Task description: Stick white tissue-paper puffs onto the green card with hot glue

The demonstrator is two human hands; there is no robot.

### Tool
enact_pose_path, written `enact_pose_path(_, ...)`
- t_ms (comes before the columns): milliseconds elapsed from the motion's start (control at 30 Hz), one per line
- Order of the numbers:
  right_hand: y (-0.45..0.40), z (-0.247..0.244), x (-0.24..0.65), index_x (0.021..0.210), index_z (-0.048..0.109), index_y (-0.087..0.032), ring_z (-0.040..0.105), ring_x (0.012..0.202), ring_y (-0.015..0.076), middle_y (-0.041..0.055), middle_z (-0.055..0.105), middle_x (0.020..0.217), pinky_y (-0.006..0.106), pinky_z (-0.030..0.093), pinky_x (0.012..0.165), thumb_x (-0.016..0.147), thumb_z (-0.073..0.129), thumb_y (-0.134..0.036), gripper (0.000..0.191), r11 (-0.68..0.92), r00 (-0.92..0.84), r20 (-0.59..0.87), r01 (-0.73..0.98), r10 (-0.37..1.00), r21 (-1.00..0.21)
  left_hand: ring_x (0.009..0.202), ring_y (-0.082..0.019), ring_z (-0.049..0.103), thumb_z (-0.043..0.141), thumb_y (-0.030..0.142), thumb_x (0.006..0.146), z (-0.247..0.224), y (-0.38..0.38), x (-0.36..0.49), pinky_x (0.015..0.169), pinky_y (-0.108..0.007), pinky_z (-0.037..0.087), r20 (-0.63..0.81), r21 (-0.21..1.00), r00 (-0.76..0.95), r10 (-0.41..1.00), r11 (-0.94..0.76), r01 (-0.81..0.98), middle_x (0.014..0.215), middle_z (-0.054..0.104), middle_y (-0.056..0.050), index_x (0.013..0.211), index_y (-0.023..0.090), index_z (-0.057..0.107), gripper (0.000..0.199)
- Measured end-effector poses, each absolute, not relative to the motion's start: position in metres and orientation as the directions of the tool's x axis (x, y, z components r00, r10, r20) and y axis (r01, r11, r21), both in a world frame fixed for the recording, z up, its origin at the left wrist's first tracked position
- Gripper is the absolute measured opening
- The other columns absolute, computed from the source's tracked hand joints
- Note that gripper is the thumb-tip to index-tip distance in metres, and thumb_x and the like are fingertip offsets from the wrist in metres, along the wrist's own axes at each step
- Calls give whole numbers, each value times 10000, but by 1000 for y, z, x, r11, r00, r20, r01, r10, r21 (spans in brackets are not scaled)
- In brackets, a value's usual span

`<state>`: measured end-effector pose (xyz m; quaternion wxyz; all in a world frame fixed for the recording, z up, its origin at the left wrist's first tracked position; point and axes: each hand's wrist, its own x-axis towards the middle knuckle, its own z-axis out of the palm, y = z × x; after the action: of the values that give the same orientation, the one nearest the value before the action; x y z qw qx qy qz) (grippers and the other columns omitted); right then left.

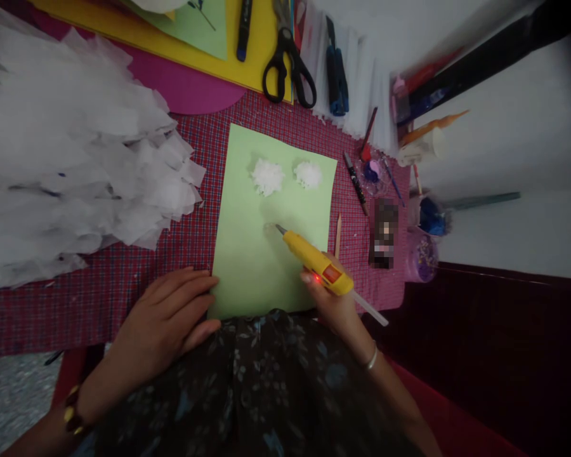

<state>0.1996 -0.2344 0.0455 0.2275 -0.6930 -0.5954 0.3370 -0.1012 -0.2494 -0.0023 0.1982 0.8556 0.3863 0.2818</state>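
My right hand (330,295) is wrapped round a yellow hot glue gun (314,257) with a small red light lit. A clear glue stick (371,309) sticks out of its back end. The nozzle points at a small clear glue patch (269,226) on a light green sheet of paper (247,266). Two fluffy white paper puffs, a left one (267,176) and a right one (308,174), sit on the upper part of the sheet. My left hand (171,311) lies flat with fingers stretched out, its fingertips at the sheet's lower left edge.
A large heap of white tissue pieces (76,146) covers the left of the checked tablecloth (195,241). Black scissors (288,63), a marker (244,32) and a blue cutter (336,73) lie at the back. A pencil (338,235) and a pen (356,183) are right of the sheet.
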Motion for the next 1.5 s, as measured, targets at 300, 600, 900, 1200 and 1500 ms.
enact_pose_path(300, -227, 60, 201, 978, 612, -235, 616, 749, 167, 13, 659, 867, 299, 469, 673, 881, 661, -333, 147, -157, 6, -210, 685, 978, -712, 1110, -298, 618, 549, 324, 987, -3, -249, -101, 954, -463, 511, 358, 522, 557, 750, -655, 546, 1147, 702, -127, 1076, 143, 649, 225)
enact_pose_path(600, -233, 54, 203, 746, 516, -223, 483, 565, 129, -37, 526, 646, 269, 350, 533, 861, 658, -384, 243, -183, 48, -227, 763, 973, -620, 1092, -287, 621, 538, 316, 993, -2, -248, -100, 960, -445, 504, 380, 516, 552, 742, -665, 540, 1126, 704, -121, 1061, 146, 645, 212)
enact_pose_path(900, -237, 57, 203, 928, 612, -231, 585, 698, 156, 1, 638, 827, 273, 439, 620, 870, 662, -331, 126, -160, -9, -240, 722, 971, -673, 1102, -286, 638, 563, 311, 975, -3, -250, -100, 967, -455, 517, 353, 544, 537, 766, -635, 549, 1137, 716, -102, 1031, 169, 667, 184)
enact_pose_path(1200, -242, 47, 206, 798, 564, -229, 536, 629, 156, -6, 588, 720, 287, 400, 586, 867, 617, -357, 155, -190, 40, -234, 720, 971, -668, 1067, -282, 651, 565, 312, 980, -2, -249, -101, 936, -447, 520, 358, 532, 533, 767, -636, 559, 1104, 731, -98, 1066, 166, 650, 190)
enact_pose_path(1500, -237, 46, 202, 801, 550, -232, 529, 622, 147, -17, 576, 712, 285, 400, 588, 871, 629, -375, 179, -199, 24, -253, 694, 967, -692, 1065, -286, 649, 580, 292, 972, -1, -248, -100, 935, -454, 522, 360, 518, 543, 759, -647, 560, 1099, 726, -111, 1049, 156, 645, 169)
